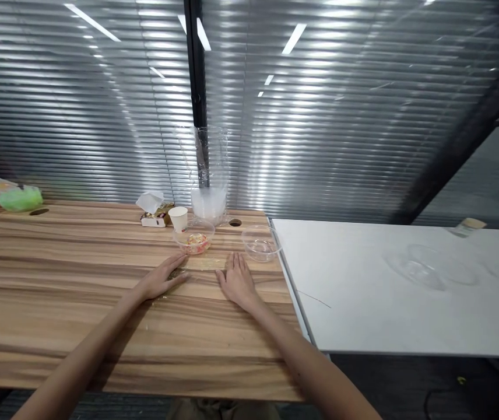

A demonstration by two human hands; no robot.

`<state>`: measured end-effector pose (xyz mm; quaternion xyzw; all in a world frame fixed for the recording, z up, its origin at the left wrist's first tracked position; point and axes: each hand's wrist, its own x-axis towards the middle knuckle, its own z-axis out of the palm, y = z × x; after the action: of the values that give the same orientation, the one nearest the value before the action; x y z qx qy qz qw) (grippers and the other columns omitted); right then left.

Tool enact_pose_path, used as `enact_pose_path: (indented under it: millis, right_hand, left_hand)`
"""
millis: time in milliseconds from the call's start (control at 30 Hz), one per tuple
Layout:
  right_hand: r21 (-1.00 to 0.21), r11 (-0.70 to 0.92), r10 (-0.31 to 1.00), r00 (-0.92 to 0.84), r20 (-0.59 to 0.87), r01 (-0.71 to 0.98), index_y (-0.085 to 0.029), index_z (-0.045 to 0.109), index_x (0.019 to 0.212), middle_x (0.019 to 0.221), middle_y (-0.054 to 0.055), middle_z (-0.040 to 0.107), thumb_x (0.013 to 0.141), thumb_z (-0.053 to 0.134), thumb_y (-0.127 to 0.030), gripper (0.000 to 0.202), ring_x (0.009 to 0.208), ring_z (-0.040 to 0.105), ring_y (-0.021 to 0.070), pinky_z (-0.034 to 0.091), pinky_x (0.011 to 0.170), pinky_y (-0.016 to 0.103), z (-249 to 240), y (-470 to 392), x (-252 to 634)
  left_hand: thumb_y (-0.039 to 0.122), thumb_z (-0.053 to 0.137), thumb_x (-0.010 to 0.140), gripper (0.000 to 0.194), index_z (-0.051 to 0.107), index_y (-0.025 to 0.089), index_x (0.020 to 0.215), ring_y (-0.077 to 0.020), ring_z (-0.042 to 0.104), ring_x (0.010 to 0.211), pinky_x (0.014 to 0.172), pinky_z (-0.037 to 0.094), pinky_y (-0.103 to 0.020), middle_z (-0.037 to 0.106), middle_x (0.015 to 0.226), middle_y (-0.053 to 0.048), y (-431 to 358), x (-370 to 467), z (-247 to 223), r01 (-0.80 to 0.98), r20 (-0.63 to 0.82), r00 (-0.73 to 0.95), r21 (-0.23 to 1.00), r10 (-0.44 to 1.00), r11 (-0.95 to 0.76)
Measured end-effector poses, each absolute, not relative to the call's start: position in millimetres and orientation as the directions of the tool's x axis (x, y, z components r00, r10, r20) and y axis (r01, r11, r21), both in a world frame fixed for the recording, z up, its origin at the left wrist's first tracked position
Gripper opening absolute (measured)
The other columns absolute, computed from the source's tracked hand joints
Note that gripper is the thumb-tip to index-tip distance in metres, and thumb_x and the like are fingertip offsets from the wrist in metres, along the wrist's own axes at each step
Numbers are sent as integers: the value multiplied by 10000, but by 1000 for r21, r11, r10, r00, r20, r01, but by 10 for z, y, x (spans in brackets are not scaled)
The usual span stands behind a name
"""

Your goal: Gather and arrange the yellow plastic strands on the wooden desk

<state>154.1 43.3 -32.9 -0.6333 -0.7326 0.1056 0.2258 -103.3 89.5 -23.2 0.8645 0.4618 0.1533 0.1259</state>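
Observation:
My left hand (160, 281) rests on the wooden table with fingers stretched out and thumb apart, holding nothing. Its fingertips are close to a clear plastic bowl (204, 230) with small red, orange and yellow pieces (196, 244) at the bottom. Palm down, my right hand (237, 283) lies with its fingers extended, near a second clear bowl (262, 249) in which no contents show. Between my hands, a glossy transparent strip or film (203, 264) appears to lie on the tabletop; its exact kind is hard to make out.
Behind the bowls are a white paper cup (178, 219), a tissue box (155, 219) and a stack of clear bowls (208, 203) in a plastic sleeve. Green and white bags (20, 199) lie far left. Clear lids (424, 268) rest on the white table (354, 321).

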Motion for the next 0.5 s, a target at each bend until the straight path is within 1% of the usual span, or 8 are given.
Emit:
enact_pose_path:
  millis: [233,400,500]
  right_hand:
    - [-413,325,941,-247,232,851,66,328,1418,1476,260,322,956,387,-404,662,1409,265,309,207,1160,418,-289,673,1364]
    - [-396,422,905,-357,229,816,37,342,1423,1485,224,330,947,405,-327,603,1404,291,267,222,1164,382,-231,785,1253]
    - [-405,451,892,-384,238,795,10,359,1422,1485,205,341,956,394,-347,588,1399,304,261,246,1156,399,-217,801,1237]
  left_hand:
    - [667,368,883,807,349,93,1450,-279,339,1378,1151,248,-419,349,1501,-152,1031,-721,-287,720,186,556,379,810,-581]
    - [660,377,885,763,363,144,1447,-281,352,1370,1144,260,-436,378,1490,-127,1100,-642,-332,711,212,531,415,820,-568]
    - [688,374,868,792,389,129,1429,-281,384,1351,1138,274,-431,411,1468,-139,1107,-663,-344,695,227,505,464,832,-549]
